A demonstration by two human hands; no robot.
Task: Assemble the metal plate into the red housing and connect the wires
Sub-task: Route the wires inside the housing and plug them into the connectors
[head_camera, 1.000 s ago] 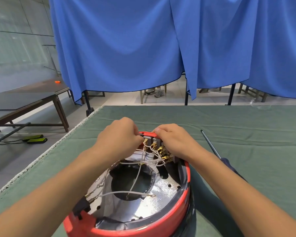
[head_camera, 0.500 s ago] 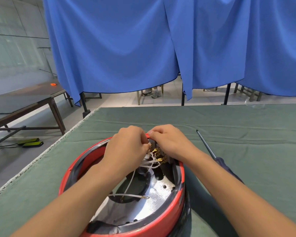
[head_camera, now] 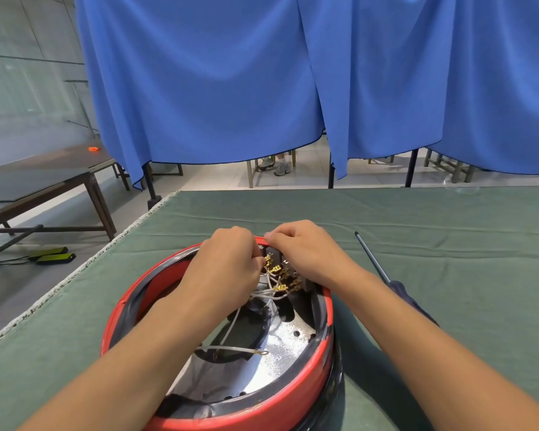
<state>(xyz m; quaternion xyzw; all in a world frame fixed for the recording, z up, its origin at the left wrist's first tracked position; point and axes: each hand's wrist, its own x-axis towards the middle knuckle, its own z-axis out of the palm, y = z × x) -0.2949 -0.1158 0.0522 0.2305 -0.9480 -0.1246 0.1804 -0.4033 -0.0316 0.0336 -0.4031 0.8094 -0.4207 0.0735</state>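
- No brand, label or writing can be read on any part.
- The red housing (head_camera: 296,402) is a round shell with a black band inside its rim; it sits on the green-covered counter (head_camera: 448,244), directly under both hands.
- The metal plate (head_camera: 280,353) lies inside the housing, nearer the person than the fingers: shiny, speckled, pierced with small holes, with a large dark opening in its middle.
- White wires (head_camera: 271,293) with brass terminals bunch just below the fingertips; one wire with a ring end lies loose across the plate.
- The left hand (head_camera: 227,262) has its fingers curled, pinching a wire terminal at the housing's far rim.
- The right hand (head_camera: 305,250) has fingers curled over the far rim, gripping the terminal block there; what its fingertips pinch is hidden.
- A screwdriver (head_camera: 383,272) lies on the counter right of the right hand, apart from it.
- Bare green cloth stretches beyond the fingers to the far edge; the counter's left edge runs near the housing.
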